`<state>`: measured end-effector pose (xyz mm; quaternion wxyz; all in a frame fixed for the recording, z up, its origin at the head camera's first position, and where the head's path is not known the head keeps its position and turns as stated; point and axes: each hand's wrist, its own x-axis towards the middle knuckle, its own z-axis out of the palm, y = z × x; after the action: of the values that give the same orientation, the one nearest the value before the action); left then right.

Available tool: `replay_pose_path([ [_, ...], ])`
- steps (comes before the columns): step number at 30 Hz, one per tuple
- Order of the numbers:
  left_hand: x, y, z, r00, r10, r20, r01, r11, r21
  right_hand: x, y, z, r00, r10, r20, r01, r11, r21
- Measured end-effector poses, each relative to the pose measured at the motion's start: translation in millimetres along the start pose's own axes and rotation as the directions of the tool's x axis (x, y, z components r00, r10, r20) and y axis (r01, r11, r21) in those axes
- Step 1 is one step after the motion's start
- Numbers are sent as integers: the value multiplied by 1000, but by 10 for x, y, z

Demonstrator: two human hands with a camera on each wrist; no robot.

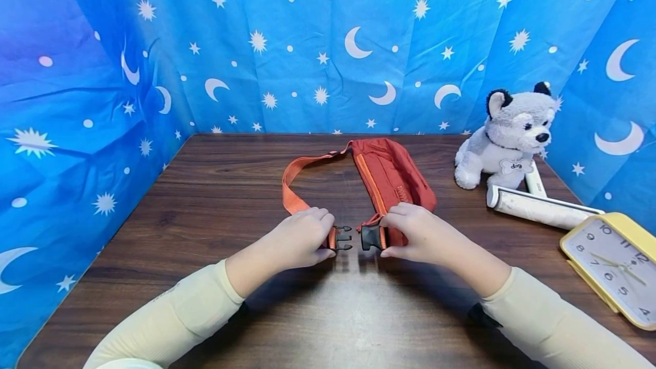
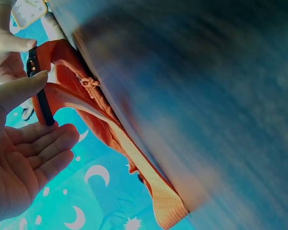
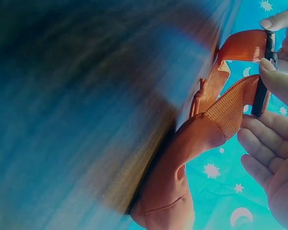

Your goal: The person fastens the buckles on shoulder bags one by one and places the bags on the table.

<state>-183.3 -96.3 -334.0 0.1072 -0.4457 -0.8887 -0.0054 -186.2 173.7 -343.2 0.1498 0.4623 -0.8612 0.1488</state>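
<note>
A red waist bag lies on the table with an orange zipper along its side. Its orange strap loops out to the left. Between thumb and fingers, my left hand pinches the pronged black buckle half, prongs pointing right. Facing it across a small gap is the black buckle socket, which my right hand pinches by its edges in front of the bag. In the left wrist view the thumb presses the top edge of the pronged half, fingertips under it; the right wrist view shows the socket gripped likewise.
On the right sit a grey plush dog, a white cylindrical object with another white piece behind it, and a yellow alarm clock. A blue star-and-moon curtain hangs around the dark wooden table.
</note>
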Motion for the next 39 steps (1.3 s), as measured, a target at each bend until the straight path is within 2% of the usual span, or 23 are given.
replay_pose_path([
  [26, 18, 29, -7, 1000, 16, 5, -16, 1000, 11, 29, -15, 6, 1000, 4, 16, -4, 1000, 0],
  [39, 31, 31, 18, 999, 35, -20, -34, 999, 23, 40, -29, 21, 1000, -1, 11, 0, 1000, 8],
])
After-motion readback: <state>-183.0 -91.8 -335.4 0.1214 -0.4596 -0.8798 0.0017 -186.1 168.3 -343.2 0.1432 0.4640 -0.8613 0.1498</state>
